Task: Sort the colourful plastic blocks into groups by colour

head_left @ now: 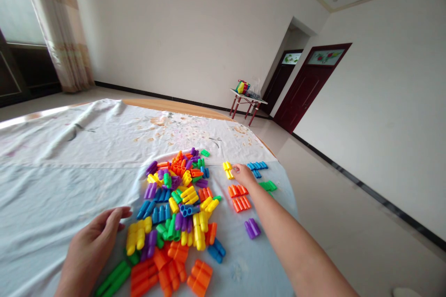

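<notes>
On the far right of the cloth, my right hand (243,173) has its fingertips pinched at a yellow plastic building block (227,170) made of joined bullet-shaped tubes. My left hand (99,231) rests at the left edge of a mixed pile, its fingers loosely bent and apart, holding nothing. Beside it lie a yellow block (135,235) and a long green block (113,280). Close to my right hand and forearm are blue blocks (257,166), orange blocks (239,197), green blocks (268,186) and a purple block (252,228), grouped by colour.
The round table bears a wrinkled, pale floral tablecloth (87,148). Its right edge curves down past the sorted blocks. Beyond it, a small side table (249,97) with a colourful bag (243,87) stands near a dark red door (306,90). A curtain (64,28) hangs at left.
</notes>
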### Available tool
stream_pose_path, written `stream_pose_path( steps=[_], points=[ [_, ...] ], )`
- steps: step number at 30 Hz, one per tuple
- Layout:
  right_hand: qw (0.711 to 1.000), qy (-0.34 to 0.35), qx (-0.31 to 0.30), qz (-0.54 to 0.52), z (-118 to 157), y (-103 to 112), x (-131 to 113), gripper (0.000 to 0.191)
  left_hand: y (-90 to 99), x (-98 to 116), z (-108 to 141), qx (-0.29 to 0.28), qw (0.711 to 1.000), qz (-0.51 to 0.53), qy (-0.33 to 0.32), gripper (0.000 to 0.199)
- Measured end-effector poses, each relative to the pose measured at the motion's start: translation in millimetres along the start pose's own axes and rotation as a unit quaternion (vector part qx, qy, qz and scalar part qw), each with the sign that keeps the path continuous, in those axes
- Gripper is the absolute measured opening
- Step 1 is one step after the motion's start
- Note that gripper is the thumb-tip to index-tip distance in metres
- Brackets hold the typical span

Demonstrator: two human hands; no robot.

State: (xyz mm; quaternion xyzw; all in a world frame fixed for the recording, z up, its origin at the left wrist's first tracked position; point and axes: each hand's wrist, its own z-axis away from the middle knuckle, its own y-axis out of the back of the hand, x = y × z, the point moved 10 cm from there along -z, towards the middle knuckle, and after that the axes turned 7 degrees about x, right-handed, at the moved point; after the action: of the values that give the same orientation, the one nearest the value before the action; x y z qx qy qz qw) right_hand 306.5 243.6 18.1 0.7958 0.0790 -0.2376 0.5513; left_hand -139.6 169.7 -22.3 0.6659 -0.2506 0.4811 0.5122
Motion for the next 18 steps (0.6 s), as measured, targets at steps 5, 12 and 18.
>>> stream_pose_path(
  steps=[5,12,18],
  points=[
    [0.995,0.054,0.041,-0.069,27,37,-50,0.025,-2.2,-1,0,-0.004,1.000,0.005,-0.010,0.045],
    [0.947,0.171,-0.003,-0.271,125,40,-132,0.022,-1.8,-2,1,0.007,1.000,0.019,-0.019,0.043],
    [0.953,0.160,0.016,-0.258,159,23,-122,0.017,-1.8,-1,-1,0.013,0.999,0.026,-0.037,0.042]
  ],
)
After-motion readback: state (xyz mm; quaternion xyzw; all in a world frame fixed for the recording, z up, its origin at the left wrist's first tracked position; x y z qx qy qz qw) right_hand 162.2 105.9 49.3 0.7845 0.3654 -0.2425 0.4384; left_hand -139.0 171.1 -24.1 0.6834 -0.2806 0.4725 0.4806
